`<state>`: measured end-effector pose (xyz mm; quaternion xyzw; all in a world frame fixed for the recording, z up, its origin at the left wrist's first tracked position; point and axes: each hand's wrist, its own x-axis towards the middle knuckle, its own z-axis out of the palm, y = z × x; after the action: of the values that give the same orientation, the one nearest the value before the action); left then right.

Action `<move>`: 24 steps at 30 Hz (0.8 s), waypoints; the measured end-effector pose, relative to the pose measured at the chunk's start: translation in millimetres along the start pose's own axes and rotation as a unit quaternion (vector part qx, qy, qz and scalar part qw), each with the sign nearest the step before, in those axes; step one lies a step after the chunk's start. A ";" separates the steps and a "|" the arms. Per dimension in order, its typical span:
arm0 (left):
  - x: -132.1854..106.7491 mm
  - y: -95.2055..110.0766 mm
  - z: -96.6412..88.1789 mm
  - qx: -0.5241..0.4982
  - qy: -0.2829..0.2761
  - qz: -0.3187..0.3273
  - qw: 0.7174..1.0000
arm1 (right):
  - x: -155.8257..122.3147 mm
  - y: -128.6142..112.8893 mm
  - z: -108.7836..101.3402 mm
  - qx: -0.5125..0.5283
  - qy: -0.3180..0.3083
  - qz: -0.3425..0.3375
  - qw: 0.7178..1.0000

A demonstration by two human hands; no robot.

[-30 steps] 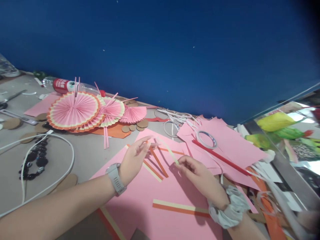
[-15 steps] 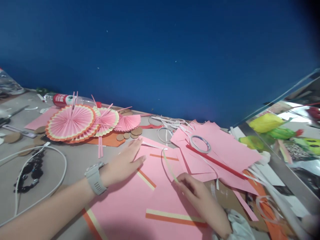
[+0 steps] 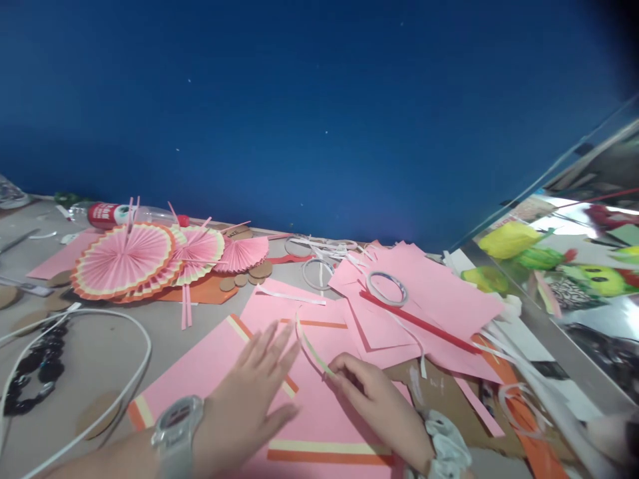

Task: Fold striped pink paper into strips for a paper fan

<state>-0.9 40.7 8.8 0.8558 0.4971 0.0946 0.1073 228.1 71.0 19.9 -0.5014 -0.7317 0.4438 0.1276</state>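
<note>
Pink paper sheets (image 3: 214, 362) with orange and cream strips along their edges lie in front of me. My left hand (image 3: 254, 392), a watch (image 3: 177, 426) on its wrist, is spread with the palm down over them. Between the fingertips of my right hand (image 3: 374, 392) is the near end of a thin pale green paper strip (image 3: 312, 349). The strip curves up and away to the left over the pink paper. A white strip (image 3: 292, 295) rests at the far edge of the sheet.
Folded pink paper fans (image 3: 124, 259) and a plastic bottle (image 3: 104, 214) are at the back left. Tape rolls (image 3: 387, 287) and a red strip (image 3: 424, 324) sit on more pink paper (image 3: 429, 286) at right. A white cable (image 3: 142, 366) loops over the table at left.
My left hand has moved back from the far edge of the paper, nearer to me, with its fingers now spread. My right hand keeps the pale green strip. The view has shifted slightly.
</note>
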 end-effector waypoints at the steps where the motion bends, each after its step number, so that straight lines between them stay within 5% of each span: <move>1: -5.8 2.7 4.8 0.006 -0.022 0.037 0.999 | 0.2 1.1 -0.8 0.004 0.000 -0.002 1.000; 13: -19.9 -36.7 2.2 0.093 0.020 -0.016 0.995 | -3.3 -0.6 -3.4 -0.017 -0.053 -0.044 0.997; 19: -19.1 -62.9 1.4 0.088 0.032 -0.034 0.995 | -6.8 -3.4 6.1 0.000 -0.128 -0.092 0.988; 24: -6.9 -45.2 -26.0 -0.031 0.073 0.020 0.997 | -6.8 -9.4 0.1 0.046 -0.113 -0.085 0.989</move>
<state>-48.8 58.9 20.7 0.8528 0.4828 0.1749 0.0953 225.4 64.2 28.9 -0.3775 -0.7603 0.5183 0.1041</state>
